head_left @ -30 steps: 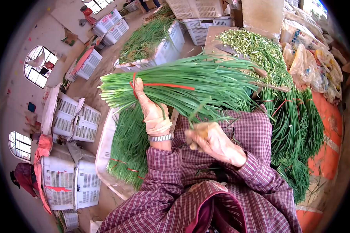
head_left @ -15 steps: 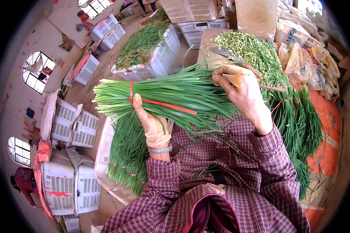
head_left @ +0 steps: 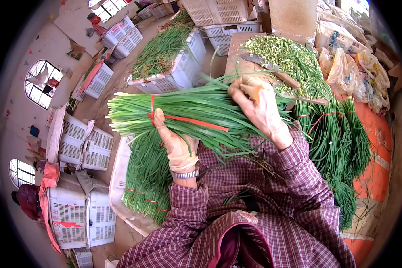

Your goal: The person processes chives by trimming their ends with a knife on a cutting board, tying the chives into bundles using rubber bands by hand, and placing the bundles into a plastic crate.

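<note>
A large bunch of long green stalks (head_left: 192, 107), tied with a red band (head_left: 201, 123), lies sideways across my view with its pale cut ends at the left. My left hand (head_left: 172, 143), in a thin glove, grips the bunch from below near the band, thumb on the front. My right hand (head_left: 257, 105) is at the leafy right end, its fingers bent together around some leaves; the fingertips are partly hidden. Just beyond it, a knife (head_left: 281, 76) rests on a board (head_left: 236, 49) beside chopped pale stalk pieces (head_left: 277, 49).
A white crate (head_left: 120, 187) holds more tied bunches below my left hand. Other bunches (head_left: 335, 138) lie at the right on an orange surface (head_left: 375, 174). A crate of loose greens (head_left: 183, 67) stands ahead. Plastic bags (head_left: 344, 71) are at upper right. Another person (head_left: 27, 201) is at far left.
My right hand has moved left and slightly down along the leaves, exposing more of the knife handle. The bunch and my left hand have barely moved. The other person at far left has shifted.
</note>
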Motion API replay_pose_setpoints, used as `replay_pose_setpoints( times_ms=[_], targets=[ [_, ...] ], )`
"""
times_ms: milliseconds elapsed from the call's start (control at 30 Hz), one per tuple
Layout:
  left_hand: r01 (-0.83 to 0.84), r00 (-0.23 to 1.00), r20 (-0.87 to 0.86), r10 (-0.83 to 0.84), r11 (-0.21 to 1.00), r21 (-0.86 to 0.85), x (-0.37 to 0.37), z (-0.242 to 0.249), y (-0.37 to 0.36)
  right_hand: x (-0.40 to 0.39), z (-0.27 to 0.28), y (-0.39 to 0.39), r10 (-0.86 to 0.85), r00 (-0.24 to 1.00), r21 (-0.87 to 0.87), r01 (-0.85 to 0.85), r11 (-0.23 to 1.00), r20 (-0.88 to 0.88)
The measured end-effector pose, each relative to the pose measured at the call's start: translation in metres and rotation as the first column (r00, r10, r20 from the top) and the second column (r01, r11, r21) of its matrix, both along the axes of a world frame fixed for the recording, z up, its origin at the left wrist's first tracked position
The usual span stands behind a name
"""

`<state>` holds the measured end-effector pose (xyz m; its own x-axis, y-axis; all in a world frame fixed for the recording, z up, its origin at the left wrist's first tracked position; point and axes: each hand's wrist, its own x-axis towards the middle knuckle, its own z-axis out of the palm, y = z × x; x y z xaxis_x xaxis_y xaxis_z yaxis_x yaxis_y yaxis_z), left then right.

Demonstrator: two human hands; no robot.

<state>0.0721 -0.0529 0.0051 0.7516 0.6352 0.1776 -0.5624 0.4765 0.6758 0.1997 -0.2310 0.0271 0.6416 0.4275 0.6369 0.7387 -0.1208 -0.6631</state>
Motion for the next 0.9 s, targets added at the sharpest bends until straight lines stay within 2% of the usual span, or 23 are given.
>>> replay_pose_setpoints(
  times_ms=[33, 67, 100, 167, 233, 267, 300, 367, 400, 467, 500, 567, 600, 767, 833, 900],
  targets=[
    [-0.027, 0.999, -0.020, 0.027, 0.999, -0.023, -0.001, 0.000, 0.002, 0.002, -0.002, -0.001, -0.021, 0.996, 0.108, 0.030, 0.994, -0.082],
    [-0.041, 0.999, -0.030, 0.040, 0.999, -0.034, 0.000, 0.000, 0.004, 0.009, -0.008, -0.004, -0.034, 0.963, 0.226, 0.097, 0.969, -0.267],
    [-0.056, 0.998, -0.041, 0.054, 0.997, -0.044, -0.001, -0.001, 0.007, 0.008, 0.003, -0.018, -0.033, 0.928, 0.282, 0.146, 0.948, -0.372],
    [-0.228, 0.972, -0.056, 0.227, 0.974, -0.001, 0.002, -0.008, 0.016, 0.001, 0.010, -0.038, 0.047, 0.871, 0.451, 0.207, 0.868, -0.489],
    [-0.177, 0.983, -0.049, 0.176, 0.984, -0.025, 0.003, -0.020, 0.030, -0.034, 0.030, -0.055, 0.070, 0.840, 0.424, 0.198, 0.884, -0.539],
    [-0.139, 0.989, -0.058, 0.135, 0.987, -0.079, 0.002, -0.026, 0.035, -0.048, 0.021, -0.060, 0.142, 0.914, 0.289, -0.029, 0.957, -0.379],
    [-0.100, 0.994, -0.062, 0.092, 0.986, -0.133, 0.003, -0.032, 0.040, -0.055, 0.020, -0.054, 0.150, 0.931, 0.210, -0.082, 0.974, -0.332],
    [-0.096, 0.994, -0.058, 0.088, 0.982, -0.164, 0.005, -0.038, 0.043, -0.059, 0.003, -0.043, 0.113, 0.988, 0.069, -0.106, 0.992, -0.108],
    [-0.069, 0.997, -0.056, 0.058, 0.975, -0.210, 0.005, -0.034, 0.038, -0.059, -0.002, -0.038, 0.110, 0.988, 0.070, -0.103, 0.992, -0.109],
    [-0.040, 0.998, -0.053, 0.028, 0.967, -0.252, 0.004, -0.024, 0.026, -0.058, -0.008, -0.027, -0.012, 0.998, 0.059, 0.008, 0.998, 0.058],
    [-0.034, 0.999, -0.048, 0.024, 0.972, -0.231, 0.004, -0.018, 0.019, -0.057, -0.012, -0.021, -0.013, 0.998, 0.060, 0.009, 0.998, 0.055],
    [-0.026, 0.999, -0.043, 0.018, 0.978, -0.209, 0.004, -0.017, 0.015, -0.054, -0.020, -0.010, -0.150, 0.981, -0.099, 0.163, 0.982, 0.127],
    [-0.029, 0.999, -0.035, 0.023, 0.979, -0.201, 0.006, -0.019, 0.016, -0.054, -0.025, -0.005, -0.170, 0.982, -0.110, 0.178, 0.978, 0.078],
    [-0.023, 0.998, -0.063, 0.009, 0.977, -0.214, 0.004, -0.021, 0.013, -0.051, -0.038, 0.014, -0.219, 0.971, -0.100, 0.228, 0.969, 0.094],
    [-0.062, 0.997, -0.068, 0.046, 0.968, -0.242, 0.007, -0.025, 0.016, -0.050, -0.036, 0.015, -0.226, 0.972, -0.037, 0.229, 0.973, 0.069],
    [-0.087, 0.995, -0.073, 0.073, 0.975, -0.204, 0.004, -0.025, 0.007, -0.047, -0.039, 0.018, -0.226, 0.971, -0.065, 0.231, 0.971, 0.079]
  ],
)
